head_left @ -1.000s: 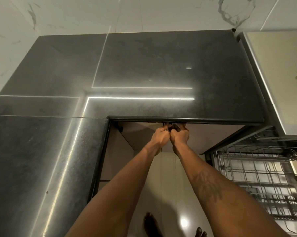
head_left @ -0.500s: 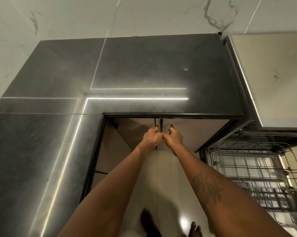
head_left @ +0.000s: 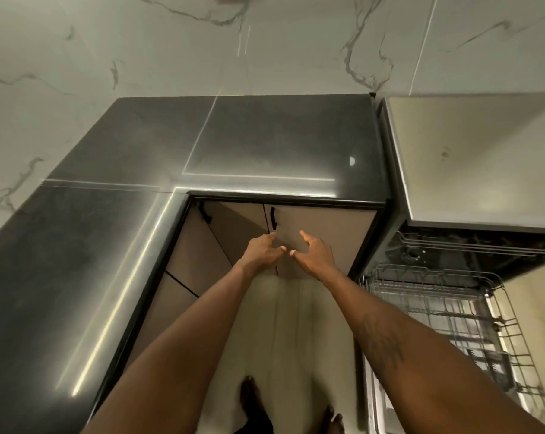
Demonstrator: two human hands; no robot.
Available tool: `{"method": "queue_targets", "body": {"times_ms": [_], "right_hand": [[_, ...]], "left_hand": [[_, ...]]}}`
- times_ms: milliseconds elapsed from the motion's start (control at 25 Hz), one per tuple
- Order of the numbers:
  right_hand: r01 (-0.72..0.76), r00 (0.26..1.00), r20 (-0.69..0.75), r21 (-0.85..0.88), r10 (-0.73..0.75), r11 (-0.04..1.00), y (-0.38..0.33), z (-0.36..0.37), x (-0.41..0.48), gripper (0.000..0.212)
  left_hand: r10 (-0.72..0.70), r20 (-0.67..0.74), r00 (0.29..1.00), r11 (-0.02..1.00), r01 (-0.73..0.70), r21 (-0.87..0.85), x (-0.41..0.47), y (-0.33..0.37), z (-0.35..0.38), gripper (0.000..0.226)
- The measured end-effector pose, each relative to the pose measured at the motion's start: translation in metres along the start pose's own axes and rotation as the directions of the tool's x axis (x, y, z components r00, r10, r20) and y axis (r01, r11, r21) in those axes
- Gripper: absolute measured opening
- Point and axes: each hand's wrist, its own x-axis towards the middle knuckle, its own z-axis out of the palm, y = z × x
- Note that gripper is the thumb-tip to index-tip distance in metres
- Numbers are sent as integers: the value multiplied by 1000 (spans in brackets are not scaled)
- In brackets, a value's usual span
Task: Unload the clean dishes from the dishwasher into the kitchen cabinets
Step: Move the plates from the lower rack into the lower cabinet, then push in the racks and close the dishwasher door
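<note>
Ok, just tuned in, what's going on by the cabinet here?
The person's left hand and right hand are open and empty in front of the cabinet doors under the dark counter, just below a black handle. The doors look closed. To the right, the dishwasher rack is pulled out.

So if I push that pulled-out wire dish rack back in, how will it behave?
The wire dish rack looks nearly empty, so it is probably light and should slide easily. Its welded-looking grid likely stays stiff, though it may rattle. Gaps are wide, so push on the rim.
</note>
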Motion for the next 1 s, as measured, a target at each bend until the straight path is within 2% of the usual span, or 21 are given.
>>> {"method": "queue_targets", "body": {"times_ms": [240,520,880,1000], "right_hand": [[71,997,-3,-51,-71,996,22,-32,-64,85],[110,985,-121,-104,-122,988,14,-58,-133,77],[34,982,-178,-152,-61,988,55,-82,-237,80],[47,975,-208,-169,-82,985,70,-100,-255,79]], "left_hand": [[26,5,1000,999,-26,41,-59,29,25,56],[148,11,989,968,-147,203,-102,38,29,68],[275,64,959,930,-283,234,-161,66,80,62],[316,61,947,918,-321,232,-174,85,100,61]]}}
